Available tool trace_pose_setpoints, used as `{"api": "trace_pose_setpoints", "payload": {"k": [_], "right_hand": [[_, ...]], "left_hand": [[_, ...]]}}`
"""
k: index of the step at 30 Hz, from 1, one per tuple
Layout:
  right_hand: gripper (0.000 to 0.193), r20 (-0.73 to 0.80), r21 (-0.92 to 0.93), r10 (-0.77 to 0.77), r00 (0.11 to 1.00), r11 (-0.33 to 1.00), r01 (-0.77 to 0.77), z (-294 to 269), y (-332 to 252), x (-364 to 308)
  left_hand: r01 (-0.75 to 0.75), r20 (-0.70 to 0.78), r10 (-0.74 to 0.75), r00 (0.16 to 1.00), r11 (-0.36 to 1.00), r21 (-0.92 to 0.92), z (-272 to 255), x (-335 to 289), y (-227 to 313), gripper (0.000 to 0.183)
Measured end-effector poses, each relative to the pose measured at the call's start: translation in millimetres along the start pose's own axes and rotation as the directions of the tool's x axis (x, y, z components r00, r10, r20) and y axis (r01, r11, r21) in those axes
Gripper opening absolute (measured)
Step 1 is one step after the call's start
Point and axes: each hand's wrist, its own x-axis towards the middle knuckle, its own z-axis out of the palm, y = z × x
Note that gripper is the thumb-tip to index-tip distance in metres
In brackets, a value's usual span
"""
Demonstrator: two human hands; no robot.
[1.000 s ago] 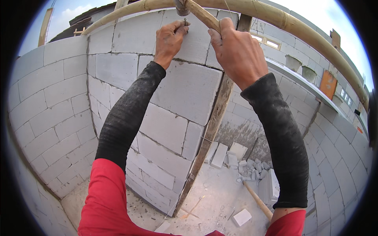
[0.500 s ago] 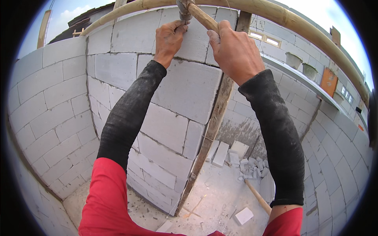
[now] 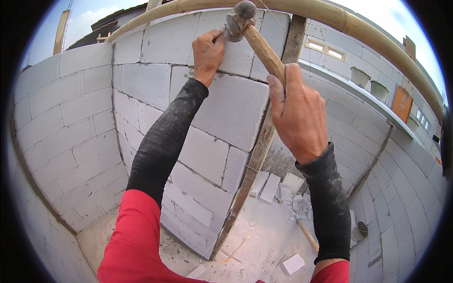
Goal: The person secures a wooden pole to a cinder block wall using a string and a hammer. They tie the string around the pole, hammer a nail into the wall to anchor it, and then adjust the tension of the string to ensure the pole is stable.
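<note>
"How should this step be done well?"

"Starting on the left: the left hand point(image 3: 207, 51) is up at the wall point(image 3: 226, 96), fingers pinched narrow; I can't tell whether anything is between them. I'd keep those fingertips tucked out of the striking line. On the right, the right hand point(image 3: 302, 113) is wrapped around the handle of the hammer point(image 3: 266, 54). Short, square taps with a steady wrist seem best, since the pole point(image 3: 339, 20) leaves little room for a big swing."

"And where is the hammer, exactly?"

"Between the hands. Its head is just right of the left fingertips; whether they touch, I can't tell. From there the handle slopes right and nearer, down into the right hand, which is in front of the post point(image 3: 266, 137) and slightly right of it."
</note>
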Motion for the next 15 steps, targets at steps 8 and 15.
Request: {"api": "trace_pose_setpoints", "payload": {"k": [8,15], "right_hand": [[0.031,0.730,0.498,0.421,0.538,0.211,-0.841,-41.1,84.3,-262.0],[0.032,0.816,-0.325,0.578,-0.006,0.451,-0.831,14.5,183.5,-625.2]], "left_hand": [[-0.085,-0.108,0.106,0.988,0.979,0.185,5.3,-33.1,16.7,0.037],[-0.103,0.176,0.057,0.983,0.959,0.263,8.0,-45.4,123.7,0.026]]}}
